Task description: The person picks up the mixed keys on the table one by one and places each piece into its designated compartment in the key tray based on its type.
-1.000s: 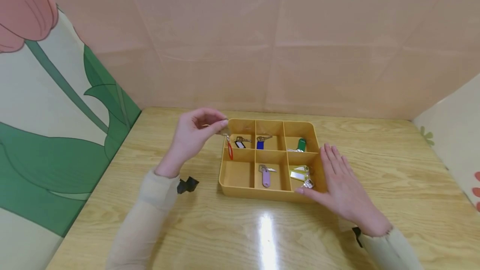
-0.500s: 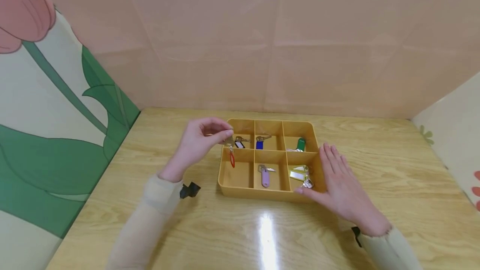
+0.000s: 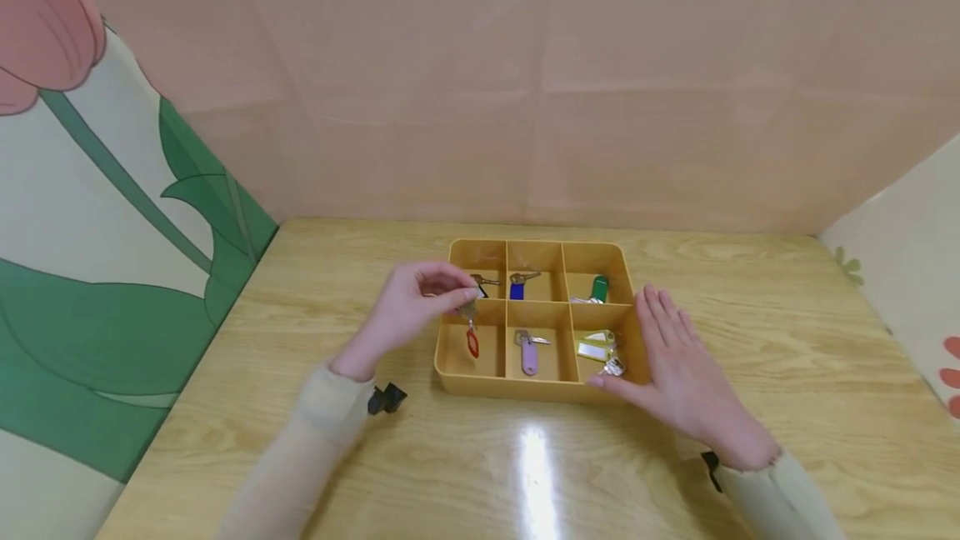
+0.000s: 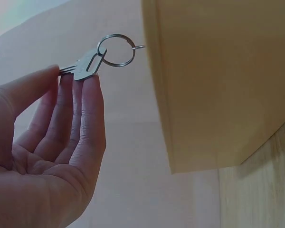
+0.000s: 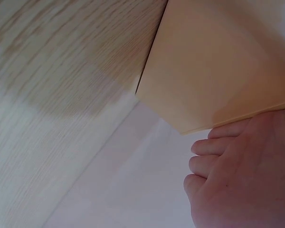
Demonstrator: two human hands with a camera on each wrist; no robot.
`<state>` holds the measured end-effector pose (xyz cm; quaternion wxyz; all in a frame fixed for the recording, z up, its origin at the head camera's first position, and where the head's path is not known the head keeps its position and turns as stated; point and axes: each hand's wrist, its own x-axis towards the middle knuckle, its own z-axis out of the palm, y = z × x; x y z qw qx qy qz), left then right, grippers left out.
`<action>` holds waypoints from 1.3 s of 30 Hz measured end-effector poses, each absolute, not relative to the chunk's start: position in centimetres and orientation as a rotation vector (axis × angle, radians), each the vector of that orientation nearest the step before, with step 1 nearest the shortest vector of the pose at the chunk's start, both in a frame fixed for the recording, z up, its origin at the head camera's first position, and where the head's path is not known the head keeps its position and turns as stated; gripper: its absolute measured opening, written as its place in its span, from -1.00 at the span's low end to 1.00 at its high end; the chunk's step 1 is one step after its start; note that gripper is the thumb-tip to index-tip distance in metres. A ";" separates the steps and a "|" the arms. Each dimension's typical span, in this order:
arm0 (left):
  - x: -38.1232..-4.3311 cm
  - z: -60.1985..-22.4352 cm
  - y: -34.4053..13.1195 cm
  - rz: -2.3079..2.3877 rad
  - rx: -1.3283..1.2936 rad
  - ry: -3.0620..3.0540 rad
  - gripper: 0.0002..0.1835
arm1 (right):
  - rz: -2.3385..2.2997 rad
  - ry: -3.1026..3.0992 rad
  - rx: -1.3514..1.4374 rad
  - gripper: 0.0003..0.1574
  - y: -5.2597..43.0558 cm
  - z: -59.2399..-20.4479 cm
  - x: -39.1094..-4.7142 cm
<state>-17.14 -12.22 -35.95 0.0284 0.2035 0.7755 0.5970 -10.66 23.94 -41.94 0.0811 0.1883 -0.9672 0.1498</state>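
Observation:
My left hand (image 3: pixel 408 311) pinches a key (image 4: pixel 89 64) between thumb and fingertips. A metal ring (image 4: pixel 132 54) hangs from it, with a red key tag (image 3: pixel 472 344) dangling over the front left compartment of a yellow divided box (image 3: pixel 517 390). In the left wrist view the box wall hides the tag. My right hand (image 3: pixel 690 382) rests on the box's right rim, fingers straight and thumb over the front right corner. A key with a purple tag (image 3: pixel 529 357) lies in the front middle compartment. Yellow tags (image 3: pixel 596 348) with keys lie in the front right one.
Along the back row sit a key with a black-edged tag (image 3: pixel 487 281), partly behind my left hand, a blue tag (image 3: pixel 517 291) with a key, and a green tag (image 3: pixel 600 287). The wooden table (image 3: pixel 360 465) meets a pink backdrop (image 3: pixel 405 132) behind the box.
My left hand has moved right and toward me, carrying the key and red tag from the box's left edge to over the front left compartment. The right hand stays in place.

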 end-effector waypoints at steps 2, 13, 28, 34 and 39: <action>-17.1 -36.1 -12.2 1.837 0.616 2.387 -0.91 | 0.450 -2.890 0.566 0.56 23.9 -41.9 -10.7; -17.3 -36.7 -12.2 1.745 0.519 2.401 -0.91 | 0.461 -2.885 0.584 0.56 23.8 -41.8 -10.8; -17.4 -36.7 -12.3 1.672 0.491 2.622 -0.73 | 0.467 -2.885 0.579 0.57 23.9 -41.4 -10.8; -17.4 -36.6 -12.9 1.678 0.488 2.654 -0.60 | 0.470 -2.889 0.573 0.56 23.9 -41.4 -10.7; -17.4 -36.5 -13.1 1.626 0.528 2.738 -0.49 | 0.464 -2.886 0.572 0.56 23.9 -41.5 -10.7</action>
